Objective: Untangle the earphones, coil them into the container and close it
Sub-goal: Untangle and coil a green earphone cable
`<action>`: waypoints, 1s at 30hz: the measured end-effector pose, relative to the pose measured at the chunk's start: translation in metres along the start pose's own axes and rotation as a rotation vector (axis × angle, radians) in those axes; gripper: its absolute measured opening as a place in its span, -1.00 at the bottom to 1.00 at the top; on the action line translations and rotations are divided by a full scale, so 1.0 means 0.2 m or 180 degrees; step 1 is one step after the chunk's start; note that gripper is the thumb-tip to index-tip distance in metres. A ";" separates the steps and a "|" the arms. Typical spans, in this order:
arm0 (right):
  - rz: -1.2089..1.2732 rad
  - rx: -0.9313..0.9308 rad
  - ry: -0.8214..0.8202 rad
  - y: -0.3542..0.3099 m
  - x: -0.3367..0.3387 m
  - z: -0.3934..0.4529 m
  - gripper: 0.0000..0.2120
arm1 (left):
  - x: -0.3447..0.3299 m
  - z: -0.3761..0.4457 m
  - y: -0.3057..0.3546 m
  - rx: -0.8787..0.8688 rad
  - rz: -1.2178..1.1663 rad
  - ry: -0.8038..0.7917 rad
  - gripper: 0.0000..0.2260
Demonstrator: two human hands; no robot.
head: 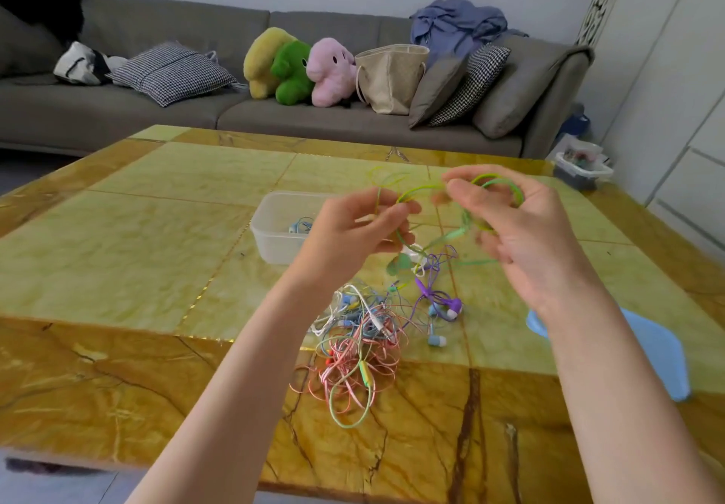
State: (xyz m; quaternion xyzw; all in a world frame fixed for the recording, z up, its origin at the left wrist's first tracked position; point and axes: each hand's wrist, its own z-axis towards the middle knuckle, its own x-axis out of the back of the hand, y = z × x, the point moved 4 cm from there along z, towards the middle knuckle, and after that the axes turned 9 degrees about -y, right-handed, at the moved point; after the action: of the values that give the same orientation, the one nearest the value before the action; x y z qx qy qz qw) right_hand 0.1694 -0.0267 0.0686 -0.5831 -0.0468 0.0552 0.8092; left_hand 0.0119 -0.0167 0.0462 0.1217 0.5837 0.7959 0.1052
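Both hands grip the green earphone cord point(498, 186): left hand point(353, 229) pinching, right hand point(518, 237) coiling. Next, judged: lower the coil into the clear container point(270, 229).

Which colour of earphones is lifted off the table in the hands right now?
The green earphones, looped between the left hand and right hand. The purple earphones and the pink earphones lie on the table.

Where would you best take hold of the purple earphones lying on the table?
Probably at the purple earphones' bunched cord just above the buds, coming from above on the right hand side. That stretch lies clear of the tangled pile to its left, so pinching it should drag fewer other cords.
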 end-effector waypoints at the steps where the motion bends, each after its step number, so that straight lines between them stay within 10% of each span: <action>1: -0.0243 0.0081 0.0110 -0.02 0.02 0.00 -0.89 | 0.02 0.00 -0.02 0.0098 0.0074 0.0143 -0.85; 8: -0.1768 0.0425 0.1236 0.03 0.20 0.02 -0.77 | 0.20 -0.03 -0.11 0.0965 0.0680 0.0712 -0.88; 15: -0.2471 0.0144 0.1264 0.06 0.22 0.00 -0.65 | 0.43 -0.07 -0.13 0.1127 0.1204 0.1367 -0.61; 24: 0.0020 0.0021 -0.0121 0.04 -0.05 0.00 -0.63 | 0.31 -0.05 -0.17 0.1718 0.3020 0.0380 -0.80; 30: 0.0861 0.0017 -0.0778 0.03 -0.14 0.01 -0.61 | 0.06 -0.03 0.12 -0.0216 0.1617 0.0382 -0.82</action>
State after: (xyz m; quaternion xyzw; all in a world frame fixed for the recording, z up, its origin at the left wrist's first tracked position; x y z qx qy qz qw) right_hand 0.1406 -0.0275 0.0631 -0.5709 -0.0658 0.2341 0.7842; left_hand -0.0009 -0.0248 0.0675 0.2133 0.5127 0.8216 -0.1288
